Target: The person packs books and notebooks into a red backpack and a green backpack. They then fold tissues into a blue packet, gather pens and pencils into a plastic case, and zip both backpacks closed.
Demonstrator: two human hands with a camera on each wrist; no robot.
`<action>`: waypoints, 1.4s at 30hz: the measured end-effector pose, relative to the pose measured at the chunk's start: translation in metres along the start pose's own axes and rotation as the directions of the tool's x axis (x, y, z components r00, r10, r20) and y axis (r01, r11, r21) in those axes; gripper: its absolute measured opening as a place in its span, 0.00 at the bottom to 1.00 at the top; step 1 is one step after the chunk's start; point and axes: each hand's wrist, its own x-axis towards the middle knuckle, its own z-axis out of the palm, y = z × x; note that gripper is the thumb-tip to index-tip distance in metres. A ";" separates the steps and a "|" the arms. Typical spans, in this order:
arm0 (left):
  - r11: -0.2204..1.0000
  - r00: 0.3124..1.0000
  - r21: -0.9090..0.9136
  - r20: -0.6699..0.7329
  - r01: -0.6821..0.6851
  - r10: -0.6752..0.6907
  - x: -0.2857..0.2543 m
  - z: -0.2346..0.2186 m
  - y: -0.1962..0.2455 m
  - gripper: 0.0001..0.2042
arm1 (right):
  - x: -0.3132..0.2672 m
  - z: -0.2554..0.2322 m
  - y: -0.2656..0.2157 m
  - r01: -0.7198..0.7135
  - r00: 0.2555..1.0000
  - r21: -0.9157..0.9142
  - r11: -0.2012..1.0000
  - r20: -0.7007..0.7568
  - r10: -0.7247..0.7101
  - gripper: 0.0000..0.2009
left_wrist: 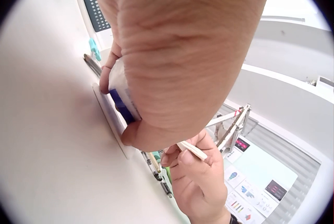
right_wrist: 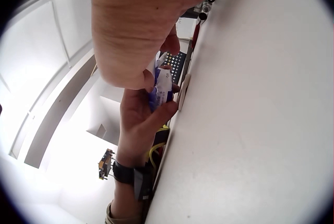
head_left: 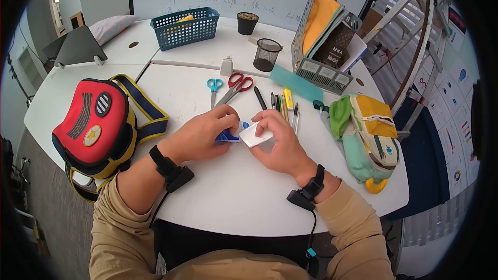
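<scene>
Close together over the middle of the white table (head_left: 207,202), both hands are at work. My left hand (head_left: 205,130) grips a small blue and white tissue packet (head_left: 226,136); its crinkled plastic with print shows in the right wrist view. Between thumb and fingers my right hand (head_left: 282,148) pinches a white folded tissue (head_left: 255,137), just to the right of the packet. From the left wrist view, the layered edge of the tissue (left_wrist: 193,150) is visible. A thin pale flat piece (right_wrist: 184,92) lies low beside the left fingers.
Scissors with red handles (head_left: 234,87) and turquoise ones (head_left: 213,86) lie beyond the hands, beside several pens (head_left: 282,105). A red backpack (head_left: 96,124) stands left, a small green and yellow backpack (head_left: 365,135) right. Behind are a basket (head_left: 185,33), mesh cup (head_left: 267,56) and file holder (head_left: 324,75).
</scene>
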 end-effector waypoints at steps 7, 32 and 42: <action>1.000 1.000 -0.001 0.026 -0.005 0.005 -0.002 0.002 -0.003 0.17 | -0.001 -0.001 0.000 0.002 1.000 -0.009 1.000 0.029 -0.002 0.16; 0.996 0.999 0.088 0.044 -0.012 0.009 -0.003 -0.004 0.001 0.21 | -0.002 -0.003 -0.001 0.057 0.993 -0.031 0.998 0.104 -0.054 0.15; 0.999 0.994 0.029 0.104 -0.027 0.023 -0.003 -0.008 0.002 0.19 | -0.001 -0.001 -0.002 0.074 0.996 -0.039 0.996 0.051 -0.072 0.10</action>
